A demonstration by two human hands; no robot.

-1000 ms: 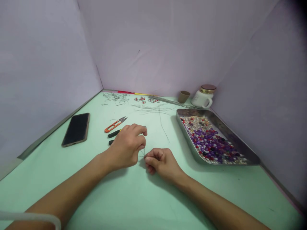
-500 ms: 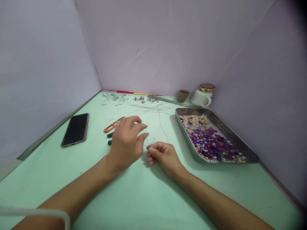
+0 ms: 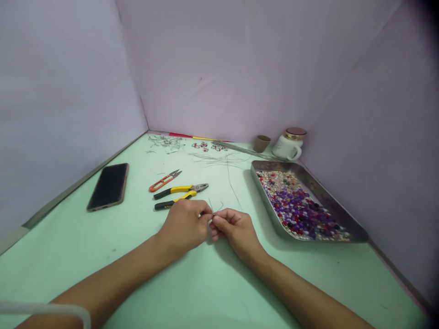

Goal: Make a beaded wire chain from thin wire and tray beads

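Note:
Thin grey wire (image 3: 211,205) sticks up in short ends from between my fingertips, near the middle of the table. My right hand (image 3: 236,228) pinches it between thumb and forefinger; whatever else sits in that pinch is too small to make out. My left hand (image 3: 188,224) is closed in a pinch on the wire too, its fingertips meeting those of the right. Just beyond the left hand lie pliers (image 3: 181,188) with yellow and black handles, partly covered by that hand. Orange thread snips (image 3: 164,181) rest behind the pliers.
A metal tray (image 3: 274,214) of mixed beads (image 3: 298,210) stands at the right. Behind it are a lidded white mug (image 3: 287,147) and a brown cup (image 3: 261,143). Loose wires (image 3: 219,159), beaded pieces (image 3: 205,146) and wire bits (image 3: 166,142) lie along the back. A phone (image 3: 109,186) lies left.
My left hand has come down from above, fingers apart, and closed at the wire by my right fingertips. The pliers, mostly covered before, now show. The right hand keeps its pinch.

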